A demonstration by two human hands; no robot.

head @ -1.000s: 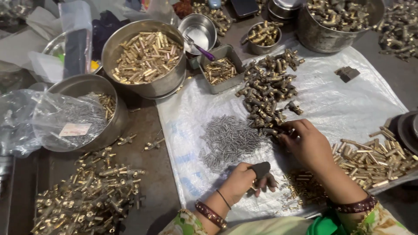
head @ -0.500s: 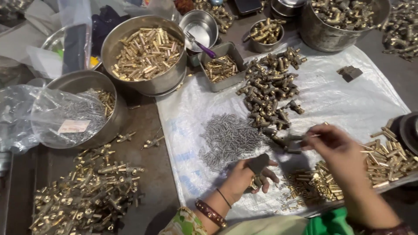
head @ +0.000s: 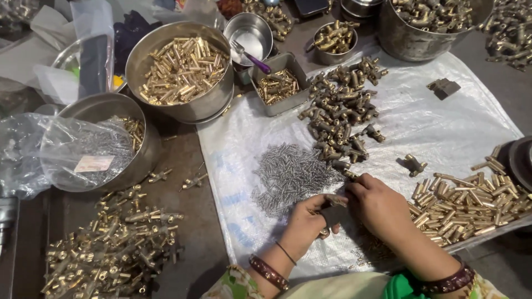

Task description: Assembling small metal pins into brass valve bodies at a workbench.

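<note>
Brass fitting [head: 336, 200] sits pinched between both hands: the left hand [head: 306, 223] is closed on it and a dark block, and the right hand [head: 378, 206], out over the brass tubes [head: 468, 200] a moment ago, has drawn back to meet it. Beyond lie grey springs [head: 291, 174] on the white sheet [head: 443, 127].

Dull, tarnished brass fittings [head: 341, 113] lie on a thin, glossy, crinkled plastic sheet [head: 443, 127]. The small steel springs [head: 291, 174] look grey and matt. Brighter brass tubes [head: 183, 69] fill a brushed steel bowl [head: 213, 105].
</note>
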